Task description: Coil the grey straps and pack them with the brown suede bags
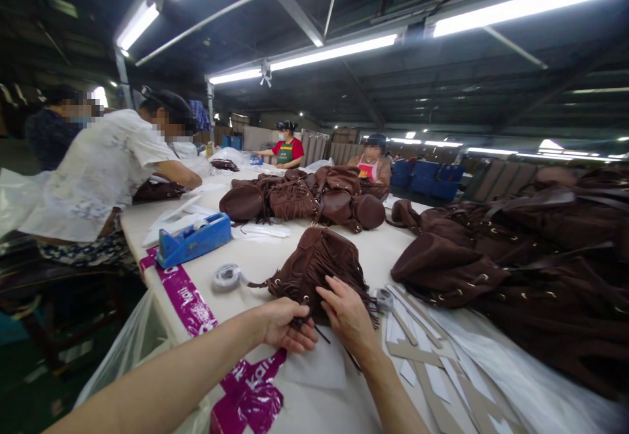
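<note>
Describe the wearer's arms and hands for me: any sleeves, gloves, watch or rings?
The left hand and right hand are ungloved. The arms behind them are bare as far as the frame edge, with no sleeve in view. No watch, bracelet, ring or marking shows on either.

Single head view — faces forward, down — close over left hand (287,329), right hand (346,316), table (265,260).

The left grip (286,326) is closed at the near edge of a brown fringed bag (314,260) on the pale surface (255,258), pinching what looks like a dark cord (322,334). The right grip (348,316) lies flat on the bag's fringe. A blue tape dispenser (194,239) stands off to the left, and a heap of brown bags (515,270) lies to the right.
</note>
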Motion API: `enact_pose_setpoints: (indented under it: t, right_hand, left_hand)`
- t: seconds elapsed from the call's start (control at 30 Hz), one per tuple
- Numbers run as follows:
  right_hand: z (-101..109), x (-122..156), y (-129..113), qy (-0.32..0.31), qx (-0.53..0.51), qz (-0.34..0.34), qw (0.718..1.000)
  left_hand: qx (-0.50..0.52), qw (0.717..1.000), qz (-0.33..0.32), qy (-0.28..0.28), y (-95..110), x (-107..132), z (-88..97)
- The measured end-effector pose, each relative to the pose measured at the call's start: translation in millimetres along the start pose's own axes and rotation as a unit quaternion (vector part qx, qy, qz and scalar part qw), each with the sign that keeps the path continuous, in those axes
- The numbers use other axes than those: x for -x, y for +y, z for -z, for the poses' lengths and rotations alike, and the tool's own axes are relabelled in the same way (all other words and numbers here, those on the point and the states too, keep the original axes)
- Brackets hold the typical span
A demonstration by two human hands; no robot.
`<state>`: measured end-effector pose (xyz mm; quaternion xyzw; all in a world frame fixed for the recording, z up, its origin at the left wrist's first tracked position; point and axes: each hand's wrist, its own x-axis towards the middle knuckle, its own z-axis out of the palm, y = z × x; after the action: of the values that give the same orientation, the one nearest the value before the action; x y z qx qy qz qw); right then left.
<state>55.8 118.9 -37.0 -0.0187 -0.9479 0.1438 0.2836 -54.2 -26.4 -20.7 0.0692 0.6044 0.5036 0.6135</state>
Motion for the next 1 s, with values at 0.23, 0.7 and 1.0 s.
enact_pose_setpoints:
  t: [0.23,0.7,1.0]
  right_hand:
    - [14.9,-11.3,-25.1,-0.052,-0.01,0.052,0.997]
    - [-43.2,-19.6,-8.5,-0.041,0.064,0.017,0.997]
    - [-2.4,-11.2,-14.4,-0.04,0.093,0.038,0.994]
  left_hand:
    - [-0.006,0.998,0.002,-0.06,3.9,5.4,7.1]
    - [0.109,0.991,-0.078,-0.013,-19.5,7.8,-8.1]
    - [0.056,0.996,-0.021,-0.066,-8.9,8.0,11.5]
